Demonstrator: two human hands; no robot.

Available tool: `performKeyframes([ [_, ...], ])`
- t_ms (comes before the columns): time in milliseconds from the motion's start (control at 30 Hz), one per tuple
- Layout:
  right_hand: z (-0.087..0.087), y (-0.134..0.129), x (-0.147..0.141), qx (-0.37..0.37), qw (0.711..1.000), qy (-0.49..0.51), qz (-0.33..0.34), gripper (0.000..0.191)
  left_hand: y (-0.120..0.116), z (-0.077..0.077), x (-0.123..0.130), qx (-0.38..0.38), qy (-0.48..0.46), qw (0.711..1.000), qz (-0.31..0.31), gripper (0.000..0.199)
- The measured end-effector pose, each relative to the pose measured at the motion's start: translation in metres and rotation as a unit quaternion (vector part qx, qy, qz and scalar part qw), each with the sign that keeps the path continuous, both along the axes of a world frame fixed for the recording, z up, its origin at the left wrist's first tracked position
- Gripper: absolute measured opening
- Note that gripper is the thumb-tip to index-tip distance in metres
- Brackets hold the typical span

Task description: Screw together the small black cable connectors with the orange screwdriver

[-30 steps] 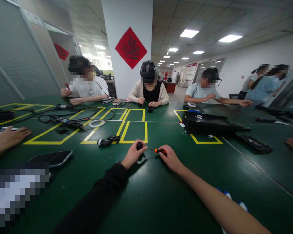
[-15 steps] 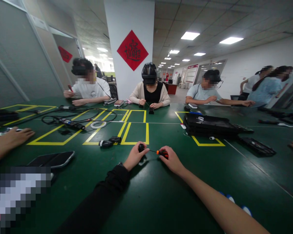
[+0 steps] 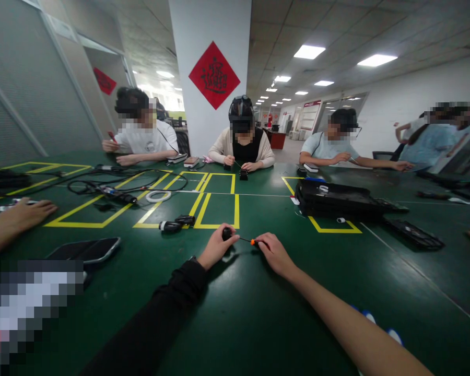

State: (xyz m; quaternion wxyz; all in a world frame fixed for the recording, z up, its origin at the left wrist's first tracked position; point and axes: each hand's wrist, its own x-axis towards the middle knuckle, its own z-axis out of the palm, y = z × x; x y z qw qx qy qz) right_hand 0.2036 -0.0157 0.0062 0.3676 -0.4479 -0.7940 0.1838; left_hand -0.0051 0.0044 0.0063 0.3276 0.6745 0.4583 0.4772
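My left hand [image 3: 218,245], in a black sleeve, is closed around a small black rounded part [image 3: 226,233] just above the green table [image 3: 235,313]. My right hand [image 3: 273,251] grips the handle of a screwdriver [image 3: 253,242] with an orange collar; the fingers hide most of the handle. Its thin dark shaft points left and reaches the black part at my left fingertips. Whether the tip sits inside the part is too small to tell. Two black cylindrical pieces [image 3: 177,224], one with a white end, lie on the table beyond my left hand.
Black cases [image 3: 337,201] are stacked at the right, with a flat black tray [image 3: 413,235] beside them. Cables [image 3: 113,194] and a white ring [image 3: 159,196] lie at the left, near a phone [image 3: 84,250]. Another person's hand [image 3: 23,216] rests at the left edge. Three people sit opposite.
My right fingers have shifted on the screwdriver and now cover more of its handle. Both hands stay in nearly the same place. The view has tilted slightly.
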Motion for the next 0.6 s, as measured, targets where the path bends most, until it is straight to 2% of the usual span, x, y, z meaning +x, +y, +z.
performKeyframes([
  [167,0.0005,-0.0013,0.0000,0.004,1.000,0.001,-0.006,0.015,-0.0006,0.0008,-0.0002,0.005,0.006,1.000,-0.002,0.022],
  [433,0.0041,-0.0042,-0.0002,-0.005,1.000,-0.010,0.000,0.021,-0.0014,0.0027,0.0005,0.011,0.000,1.000,-0.002,0.022],
  [600,0.0054,-0.0055,-0.0002,-0.021,1.000,-0.006,-0.001,0.017,-0.0045,0.0056,0.0014,-0.013,-0.020,1.000,-0.003,0.024],
])
